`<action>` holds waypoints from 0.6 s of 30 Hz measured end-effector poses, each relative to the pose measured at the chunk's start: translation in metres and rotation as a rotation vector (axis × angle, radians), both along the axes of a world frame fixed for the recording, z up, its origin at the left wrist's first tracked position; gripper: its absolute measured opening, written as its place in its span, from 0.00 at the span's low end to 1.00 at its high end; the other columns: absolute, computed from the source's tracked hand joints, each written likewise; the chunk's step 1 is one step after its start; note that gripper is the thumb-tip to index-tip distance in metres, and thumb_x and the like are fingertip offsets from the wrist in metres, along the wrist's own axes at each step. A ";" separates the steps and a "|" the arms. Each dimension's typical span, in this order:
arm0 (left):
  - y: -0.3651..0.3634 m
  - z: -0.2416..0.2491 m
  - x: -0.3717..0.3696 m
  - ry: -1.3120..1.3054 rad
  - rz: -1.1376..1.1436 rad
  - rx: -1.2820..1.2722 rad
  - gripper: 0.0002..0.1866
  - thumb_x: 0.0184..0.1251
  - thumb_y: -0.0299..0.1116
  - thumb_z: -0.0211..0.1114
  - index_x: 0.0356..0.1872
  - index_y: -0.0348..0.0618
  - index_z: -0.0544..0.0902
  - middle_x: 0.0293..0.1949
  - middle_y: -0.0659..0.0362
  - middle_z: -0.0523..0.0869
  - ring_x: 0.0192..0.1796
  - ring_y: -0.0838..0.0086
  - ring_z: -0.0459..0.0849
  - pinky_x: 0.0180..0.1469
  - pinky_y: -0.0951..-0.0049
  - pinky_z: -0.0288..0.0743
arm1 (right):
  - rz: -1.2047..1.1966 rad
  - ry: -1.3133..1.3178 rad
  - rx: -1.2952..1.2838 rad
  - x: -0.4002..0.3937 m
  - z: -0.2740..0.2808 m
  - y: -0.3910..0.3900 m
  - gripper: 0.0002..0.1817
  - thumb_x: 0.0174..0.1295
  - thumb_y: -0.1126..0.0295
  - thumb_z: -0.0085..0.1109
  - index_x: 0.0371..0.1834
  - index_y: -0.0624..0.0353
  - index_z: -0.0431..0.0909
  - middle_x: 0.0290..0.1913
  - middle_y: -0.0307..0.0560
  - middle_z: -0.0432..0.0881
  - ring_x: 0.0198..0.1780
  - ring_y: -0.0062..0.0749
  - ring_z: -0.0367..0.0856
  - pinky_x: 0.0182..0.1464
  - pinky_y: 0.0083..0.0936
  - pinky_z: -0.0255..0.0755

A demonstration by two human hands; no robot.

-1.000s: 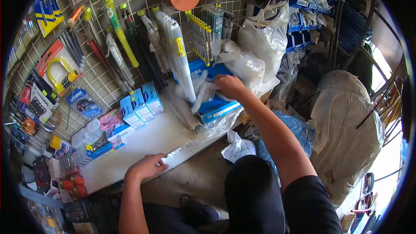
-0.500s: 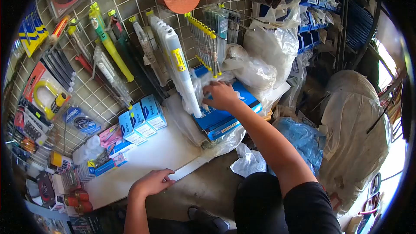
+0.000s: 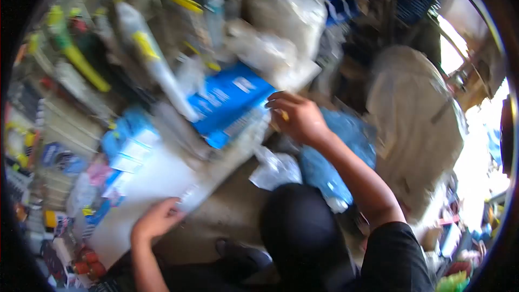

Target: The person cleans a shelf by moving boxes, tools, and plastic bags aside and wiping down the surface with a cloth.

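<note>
My left hand (image 3: 155, 219) rests at the front edge of the white shelf (image 3: 162, 184), fingers apart and holding nothing. Up at the right end of the blue box (image 3: 230, 100) is my right hand (image 3: 301, 120), its fingers curled together. A small yellowish spot shows among those fingers, too blurred to name. The box lies on the shelf with pale plastic wrapping beneath it. Beside its left end hangs a long white packaged tool (image 3: 157, 65) with a yellow label.
Small blue-and-white boxes (image 3: 132, 143) stand on the shelf's left part. Packaged goods hang from the wire rack behind. A blue plastic bag (image 3: 346, 146) and a clear bag (image 3: 274, 168) are near my knee (image 3: 300, 227). A large beige sack (image 3: 416, 124) stands at right.
My right hand has moved from the top of the blue box to its right end. The view has swung right and blurred. My left hand stays at the shelf edge.
</note>
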State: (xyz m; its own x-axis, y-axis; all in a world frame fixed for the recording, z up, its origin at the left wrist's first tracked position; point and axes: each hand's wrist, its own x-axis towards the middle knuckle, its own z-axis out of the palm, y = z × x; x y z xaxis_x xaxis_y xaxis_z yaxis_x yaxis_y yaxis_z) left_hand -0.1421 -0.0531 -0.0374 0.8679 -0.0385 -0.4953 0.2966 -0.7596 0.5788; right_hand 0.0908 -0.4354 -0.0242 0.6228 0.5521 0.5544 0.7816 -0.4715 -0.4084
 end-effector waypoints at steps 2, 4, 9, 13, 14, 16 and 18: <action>0.010 -0.015 -0.007 -0.005 -0.018 -0.010 0.25 0.67 0.34 0.67 0.63 0.40 0.75 0.45 0.51 0.85 0.43 0.69 0.83 0.48 0.67 0.78 | -0.299 0.086 0.078 -0.048 -0.021 -0.096 0.07 0.65 0.71 0.59 0.41 0.62 0.82 0.42 0.47 0.85 0.42 0.36 0.86 0.44 0.28 0.79; -0.005 0.004 -0.004 0.036 0.024 -0.056 0.24 0.67 0.29 0.65 0.64 0.38 0.74 0.43 0.52 0.85 0.42 0.70 0.82 0.48 0.68 0.78 | -0.641 0.316 0.179 -0.103 -0.063 -0.192 0.08 0.66 0.70 0.57 0.39 0.64 0.81 0.32 0.45 0.84 0.36 0.28 0.84 0.39 0.25 0.76; -0.020 0.017 0.001 0.012 -0.046 0.032 0.23 0.66 0.26 0.64 0.63 0.38 0.74 0.44 0.50 0.85 0.44 0.66 0.83 0.50 0.67 0.77 | -1.301 1.284 1.101 -0.329 -0.197 -0.307 0.11 0.68 0.60 0.51 0.30 0.54 0.71 0.24 0.39 0.71 0.27 0.29 0.75 0.29 0.31 0.71; -0.019 0.011 0.009 0.016 -0.082 0.070 0.23 0.68 0.27 0.64 0.63 0.38 0.73 0.45 0.50 0.84 0.45 0.66 0.84 0.51 0.67 0.77 | -1.367 1.441 1.627 -0.405 -0.293 -0.337 0.16 0.65 0.49 0.61 0.41 0.47 0.71 0.28 0.35 0.69 0.28 0.31 0.73 0.33 0.37 0.71; -0.017 0.007 0.012 0.014 -0.105 0.087 0.23 0.68 0.27 0.64 0.63 0.38 0.73 0.45 0.50 0.84 0.45 0.66 0.84 0.51 0.67 0.77 | -1.177 1.289 1.777 -0.420 -0.323 -0.347 0.19 0.64 0.46 0.62 0.43 0.46 0.70 0.30 0.36 0.70 0.29 0.32 0.73 0.35 0.37 0.72; -0.013 -0.001 0.014 0.047 -0.043 0.001 0.23 0.69 0.29 0.63 0.64 0.38 0.73 0.45 0.50 0.84 0.45 0.67 0.84 0.50 0.68 0.77 | -1.370 1.093 1.484 -0.394 -0.322 -0.339 0.23 0.62 0.50 0.65 0.55 0.43 0.72 0.41 0.38 0.77 0.36 0.33 0.76 0.40 0.37 0.73; -0.016 -0.004 0.015 0.047 -0.063 0.034 0.23 0.70 0.30 0.62 0.65 0.38 0.72 0.45 0.50 0.84 0.44 0.69 0.84 0.49 0.70 0.77 | -1.340 1.007 1.241 -0.373 -0.338 -0.339 0.25 0.62 0.52 0.66 0.60 0.42 0.71 0.46 0.39 0.78 0.40 0.33 0.77 0.42 0.38 0.74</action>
State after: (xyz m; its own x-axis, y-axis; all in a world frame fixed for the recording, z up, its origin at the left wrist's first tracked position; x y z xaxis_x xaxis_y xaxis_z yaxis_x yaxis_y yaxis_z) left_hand -0.1270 -0.0692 -0.0413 0.8398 -0.0747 -0.5377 0.2739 -0.7969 0.5385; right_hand -0.2819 -0.7741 -0.3624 0.4842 -0.7049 -0.5183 -0.3763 0.3670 -0.8507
